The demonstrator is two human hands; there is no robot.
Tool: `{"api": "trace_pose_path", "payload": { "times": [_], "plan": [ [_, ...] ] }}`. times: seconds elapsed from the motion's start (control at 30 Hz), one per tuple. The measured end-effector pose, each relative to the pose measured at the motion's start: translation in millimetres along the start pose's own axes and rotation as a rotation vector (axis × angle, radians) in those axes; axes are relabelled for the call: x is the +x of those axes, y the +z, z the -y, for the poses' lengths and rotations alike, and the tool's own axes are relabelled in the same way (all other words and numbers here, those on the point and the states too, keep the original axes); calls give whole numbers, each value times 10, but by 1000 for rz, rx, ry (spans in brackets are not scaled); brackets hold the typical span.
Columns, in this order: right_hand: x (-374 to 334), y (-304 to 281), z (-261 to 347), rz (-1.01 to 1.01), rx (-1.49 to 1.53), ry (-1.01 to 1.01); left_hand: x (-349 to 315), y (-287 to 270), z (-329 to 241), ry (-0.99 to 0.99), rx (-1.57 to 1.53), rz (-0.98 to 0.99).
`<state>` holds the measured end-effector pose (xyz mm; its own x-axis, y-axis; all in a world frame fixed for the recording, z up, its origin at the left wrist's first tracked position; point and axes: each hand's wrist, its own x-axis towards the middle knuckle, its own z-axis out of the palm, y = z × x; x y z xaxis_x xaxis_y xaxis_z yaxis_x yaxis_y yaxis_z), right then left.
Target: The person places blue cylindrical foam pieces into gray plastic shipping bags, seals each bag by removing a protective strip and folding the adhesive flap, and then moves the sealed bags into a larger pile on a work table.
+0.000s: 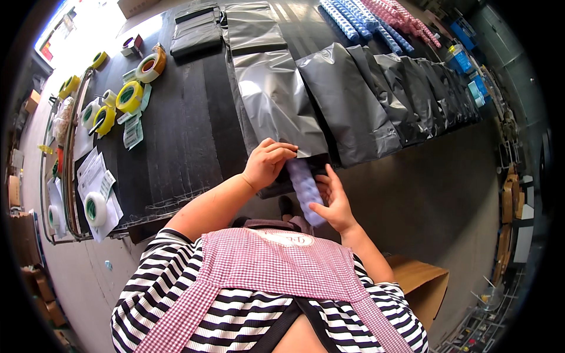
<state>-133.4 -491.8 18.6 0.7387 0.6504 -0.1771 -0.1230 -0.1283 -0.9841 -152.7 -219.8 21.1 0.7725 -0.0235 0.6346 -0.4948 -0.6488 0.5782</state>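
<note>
My left hand (269, 165) has its fingers closed on the lower edge of a grey plastic mailing bag (276, 100), which lies on the table with its mouth toward me. A lavender, bumpy roll (305, 191) sticks out of the mouth of that bag, its upper end hidden inside. Around the right side and lower part of the roll, my right hand (336, 203) is curled, thumb across its front. More grey mailing bags (353, 106) lie overlapped in a row to the right.
Blue bumpy rolls (353, 17) and pink ones (400, 17) lie at the far right of the black table (182, 129). Tape rolls (129, 97), labels and papers (97, 176) sit at the left. An open cardboard box (418, 285) stands on the floor at my right.
</note>
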Motion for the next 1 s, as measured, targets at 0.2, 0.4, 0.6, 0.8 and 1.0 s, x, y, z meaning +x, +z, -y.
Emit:
{"api": "trace_pose_path", "payload": {
  "times": [0.2,0.4,0.6,0.8,1.0],
  "plan": [
    [-67,57,-31,94,-833,-573,-189,-51,98,-56,-45,43],
    [854,168,171,-347,-1199,-824,-208,-7,53,-57,-59,32],
    [1475,396,150,-529,-1161,-735,-278,-84,44,-64,42,25],
    [1089,-31,156,-384,-856,-101,-498,-33,-243,-665,283,-126],
    [938,-365,240,-66,-50,297,-521,-93,-216,-1094,-292,-223]
  ]
}}
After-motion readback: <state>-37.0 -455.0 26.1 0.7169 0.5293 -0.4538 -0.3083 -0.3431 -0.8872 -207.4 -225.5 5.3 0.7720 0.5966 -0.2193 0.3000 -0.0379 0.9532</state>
